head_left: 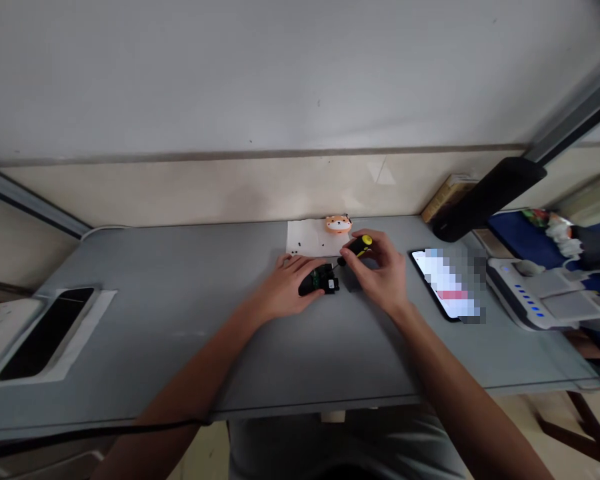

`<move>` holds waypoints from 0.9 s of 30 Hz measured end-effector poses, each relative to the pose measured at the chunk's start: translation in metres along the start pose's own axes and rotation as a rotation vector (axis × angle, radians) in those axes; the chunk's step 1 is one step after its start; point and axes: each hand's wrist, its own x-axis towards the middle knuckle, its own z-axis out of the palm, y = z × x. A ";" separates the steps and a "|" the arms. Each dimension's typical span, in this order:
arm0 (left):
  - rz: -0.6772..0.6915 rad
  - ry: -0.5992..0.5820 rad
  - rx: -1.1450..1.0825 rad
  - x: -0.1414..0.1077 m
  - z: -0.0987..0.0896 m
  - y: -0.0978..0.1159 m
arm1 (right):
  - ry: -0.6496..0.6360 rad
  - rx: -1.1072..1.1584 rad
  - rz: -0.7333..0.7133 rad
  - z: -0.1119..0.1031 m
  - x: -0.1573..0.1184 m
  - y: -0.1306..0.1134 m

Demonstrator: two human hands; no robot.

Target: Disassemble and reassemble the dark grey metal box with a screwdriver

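Note:
A small black device (308,283) with a green circuit board showing, resembling an opened computer mouse, lies on the grey desk. My left hand (286,288) is closed around its left side, thumb along the near edge and fingers over the far edge. In my right hand (384,272) is a screwdriver (359,247) with a black and yellow handle, gripped between thumb and fingers. Its shaft slants down left to the device's right end; whether the tip touches a screw is too small to tell. Just behind, a white paper (306,233) carries several tiny dark pieces.
An orange animal-faced case (339,225) sits at the paper's back right. To the right are a lit phone (443,285), a power strip (527,297), a black cylinder (490,199) and a book (445,195). At far left lies a dark-screened phone (47,333). A wall bounds the desk's back.

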 end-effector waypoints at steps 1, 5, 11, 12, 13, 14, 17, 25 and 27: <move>0.000 -0.001 0.000 0.000 0.000 0.000 | -0.003 0.002 0.003 0.000 0.000 0.000; 0.010 0.002 0.002 0.000 -0.001 -0.001 | 0.001 0.009 -0.003 0.000 0.000 -0.001; 0.019 0.065 0.018 -0.001 0.003 -0.001 | 0.055 0.029 -0.001 -0.002 0.001 -0.003; 0.010 0.093 0.023 -0.001 0.004 0.000 | 0.064 0.051 -0.005 -0.002 0.001 -0.004; 0.000 0.121 0.028 -0.001 0.006 0.000 | 0.072 0.072 -0.006 -0.002 0.001 -0.004; -0.009 0.147 0.029 -0.001 0.007 0.000 | 0.080 0.091 -0.006 -0.001 0.001 -0.004; -0.013 0.200 0.005 -0.001 0.008 0.000 | 0.105 0.127 0.012 0.000 0.002 -0.006; 0.000 0.259 0.009 0.000 0.009 -0.007 | 0.135 0.156 0.035 -0.001 0.004 -0.006; 0.024 0.284 0.020 0.000 0.010 -0.007 | 0.137 0.157 0.017 0.000 0.004 -0.006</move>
